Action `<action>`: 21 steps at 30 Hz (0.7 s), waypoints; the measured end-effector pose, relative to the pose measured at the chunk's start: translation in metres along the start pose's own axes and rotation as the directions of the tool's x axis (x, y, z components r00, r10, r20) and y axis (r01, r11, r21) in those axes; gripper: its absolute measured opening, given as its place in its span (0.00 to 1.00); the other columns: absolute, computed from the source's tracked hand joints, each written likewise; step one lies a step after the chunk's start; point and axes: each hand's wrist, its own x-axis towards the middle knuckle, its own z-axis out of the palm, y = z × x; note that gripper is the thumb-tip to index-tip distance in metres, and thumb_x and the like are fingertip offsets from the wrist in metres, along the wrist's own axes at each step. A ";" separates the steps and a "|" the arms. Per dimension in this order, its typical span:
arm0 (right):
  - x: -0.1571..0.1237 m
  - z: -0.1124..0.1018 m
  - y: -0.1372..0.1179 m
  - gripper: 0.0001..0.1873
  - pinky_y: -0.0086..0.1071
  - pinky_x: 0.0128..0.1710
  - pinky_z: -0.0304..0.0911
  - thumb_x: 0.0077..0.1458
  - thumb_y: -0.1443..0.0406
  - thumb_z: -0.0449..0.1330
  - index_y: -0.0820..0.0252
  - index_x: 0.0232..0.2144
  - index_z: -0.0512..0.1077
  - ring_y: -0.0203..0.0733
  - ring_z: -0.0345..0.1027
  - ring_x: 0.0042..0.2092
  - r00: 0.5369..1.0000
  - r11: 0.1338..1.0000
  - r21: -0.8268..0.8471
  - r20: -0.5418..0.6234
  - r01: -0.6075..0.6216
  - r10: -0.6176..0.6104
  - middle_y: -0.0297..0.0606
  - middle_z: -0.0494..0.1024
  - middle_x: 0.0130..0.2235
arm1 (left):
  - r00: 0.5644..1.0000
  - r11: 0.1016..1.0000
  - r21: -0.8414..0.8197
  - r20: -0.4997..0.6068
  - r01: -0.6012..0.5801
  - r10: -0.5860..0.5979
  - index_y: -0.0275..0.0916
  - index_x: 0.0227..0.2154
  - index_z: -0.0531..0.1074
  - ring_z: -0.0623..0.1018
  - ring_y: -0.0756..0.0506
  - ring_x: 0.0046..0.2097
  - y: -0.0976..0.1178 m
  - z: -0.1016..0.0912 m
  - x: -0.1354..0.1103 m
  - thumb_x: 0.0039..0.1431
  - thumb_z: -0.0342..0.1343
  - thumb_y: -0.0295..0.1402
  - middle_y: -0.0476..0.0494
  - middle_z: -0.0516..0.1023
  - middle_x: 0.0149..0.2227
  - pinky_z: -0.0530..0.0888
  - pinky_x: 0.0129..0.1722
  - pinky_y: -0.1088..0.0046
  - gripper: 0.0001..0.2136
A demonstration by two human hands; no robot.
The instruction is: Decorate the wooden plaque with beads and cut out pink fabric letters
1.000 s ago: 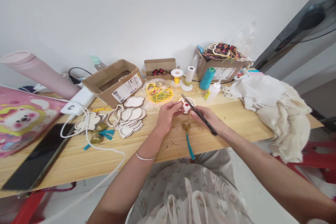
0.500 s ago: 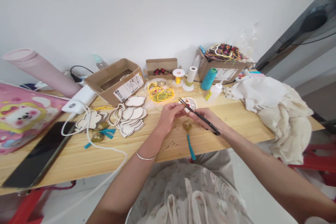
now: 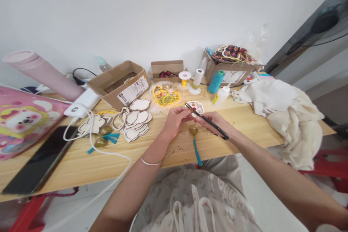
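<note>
My right hand [image 3: 210, 123] is closed round black-handled scissors [image 3: 217, 128]. Their slim blades point up and left, the tips slightly apart, over a small white patterned plaque [image 3: 199, 107] with a red flower. Beside the blades, my left hand [image 3: 178, 119] is pinched closed at the plaque's lower left; what lies between its fingertips is too small to make out. A bit of yellow cord shows near the scissor tips. Just below the hands is a gold bell [image 3: 193, 130] with a teal tassel [image 3: 197, 152] reaching over the table's front edge.
Left of my hands are white cloud-shaped cutouts [image 3: 137, 117], tasselled bells [image 3: 101, 142], a white cable [image 3: 119, 154] and a phone [image 3: 40, 161]. Behind stand cardboard boxes [image 3: 110, 94], a tangle of yellow cord [image 3: 166, 96], thread spools [image 3: 216, 81] and a glue bottle [image 3: 221, 96]. Cloth [image 3: 288, 112] lies right.
The scissors have shifted very slightly, with their handle end a touch further right. Both hands stay in nearly the same place.
</note>
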 end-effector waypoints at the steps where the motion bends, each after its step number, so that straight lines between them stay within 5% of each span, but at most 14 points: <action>1: 0.000 0.000 0.000 0.27 0.26 0.18 0.34 0.44 0.42 0.51 0.60 0.17 0.54 0.25 0.40 0.18 1.000 1.000 0.000 -0.001 -0.002 0.002 0.25 0.48 0.16 | 1.000 1.000 -0.001 0.001 0.001 -0.001 0.34 0.20 0.72 0.73 0.53 0.25 0.000 0.000 0.000 0.41 0.61 0.30 0.51 0.74 0.20 0.71 0.32 0.75 0.05; 11: -0.002 -0.005 0.006 0.26 0.25 0.16 0.37 0.42 0.44 0.54 0.60 0.16 0.57 0.25 0.43 0.17 1.000 1.000 0.005 -0.006 -0.018 0.018 0.25 0.51 0.15 | 1.000 1.000 0.019 0.019 0.003 -0.004 0.35 0.20 0.72 0.72 0.53 0.25 0.001 0.001 -0.002 0.40 0.61 0.30 0.51 0.73 0.20 0.71 0.32 0.74 0.04; 21: -0.005 -0.004 0.007 0.29 0.26 0.16 0.36 0.42 0.41 0.52 0.63 0.26 0.65 0.26 0.40 0.17 0.997 0.990 0.141 -0.070 -0.009 0.019 0.23 0.50 0.16 | 1.000 0.999 0.037 -0.023 0.001 0.000 0.35 0.23 0.76 0.73 0.52 0.26 0.000 0.002 -0.002 0.38 0.63 0.32 0.50 0.75 0.21 0.72 0.34 0.72 0.07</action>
